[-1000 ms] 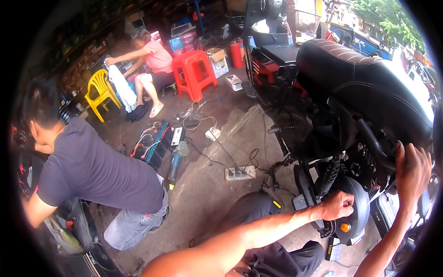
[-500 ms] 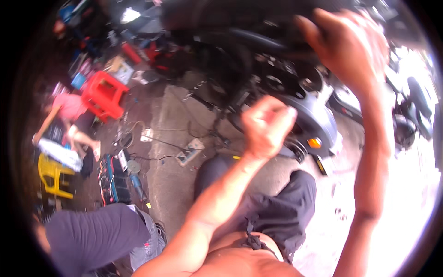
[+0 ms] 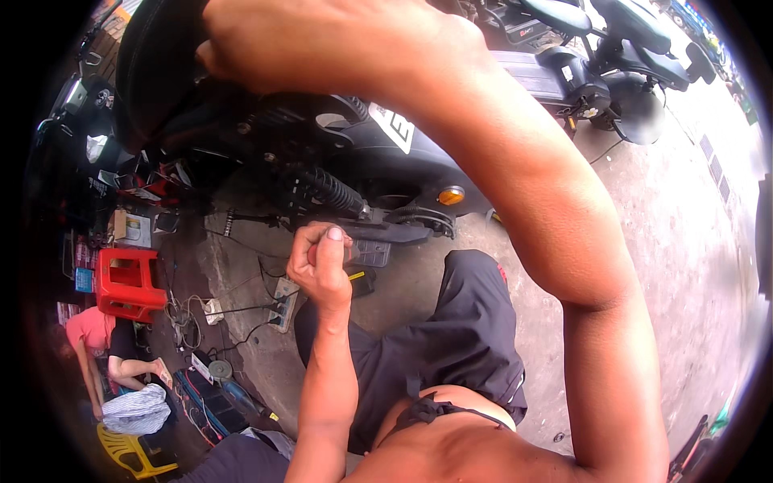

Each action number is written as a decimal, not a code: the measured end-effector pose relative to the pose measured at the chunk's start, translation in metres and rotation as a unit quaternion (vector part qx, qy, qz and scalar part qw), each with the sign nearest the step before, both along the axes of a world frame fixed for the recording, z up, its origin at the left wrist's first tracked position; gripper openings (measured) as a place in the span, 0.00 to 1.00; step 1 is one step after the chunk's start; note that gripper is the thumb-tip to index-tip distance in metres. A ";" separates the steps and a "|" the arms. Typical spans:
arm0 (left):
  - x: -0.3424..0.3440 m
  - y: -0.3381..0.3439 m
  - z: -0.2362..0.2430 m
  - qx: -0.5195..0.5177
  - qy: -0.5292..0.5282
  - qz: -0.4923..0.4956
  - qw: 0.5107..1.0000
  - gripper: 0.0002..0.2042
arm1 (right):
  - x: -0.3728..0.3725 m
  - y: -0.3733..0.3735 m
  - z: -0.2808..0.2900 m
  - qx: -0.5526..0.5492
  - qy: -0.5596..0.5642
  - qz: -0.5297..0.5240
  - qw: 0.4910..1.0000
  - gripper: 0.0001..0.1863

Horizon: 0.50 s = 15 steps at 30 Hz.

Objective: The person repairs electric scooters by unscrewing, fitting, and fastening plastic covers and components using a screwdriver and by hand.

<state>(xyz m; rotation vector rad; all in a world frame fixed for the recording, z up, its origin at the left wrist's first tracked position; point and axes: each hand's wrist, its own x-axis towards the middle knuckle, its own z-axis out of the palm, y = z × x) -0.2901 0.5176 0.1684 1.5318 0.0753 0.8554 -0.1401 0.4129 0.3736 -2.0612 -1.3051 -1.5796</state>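
Left hand (image 3: pixel 320 262) closed in a fist, contents unclear, near the shock (image 3: pixel 332 189) of the bike (image 3: pixel 415 171), right hand (image 3: pixel 282 44) at its black seat (image 3: pixel 153 76), fingers partly hidden, grip impossible to tell.

Ahead of the left hand (image 3: pixel 320 270), the way is blocked by the shock (image 3: pixel 332 191) and fender (image 3: pixel 403 173); on its left, the floor (image 3: pixel 700 266) is cluttered by cables (image 3: pixel 233 310) and the power strip (image 3: pixel 283 299). The fender is crossed by the right arm (image 3: pixel 523 169). Passage is allowed along the floor's right side, past the knee (image 3: pixel 477 278).
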 end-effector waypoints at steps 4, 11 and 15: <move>-0.008 0.008 0.014 0.198 0.073 0.067 0.975 0.07 | 0.002 -0.001 -0.001 0.033 0.003 0.098 0.995 0.10; -0.065 0.039 0.036 0.287 0.312 0.079 0.902 0.11 | -0.001 -0.002 0.001 -0.006 -0.003 0.012 1.000 0.10; -0.091 0.056 0.016 0.209 0.254 0.111 0.938 0.12 | -0.022 -0.012 0.010 -0.017 0.023 -0.004 1.000 0.11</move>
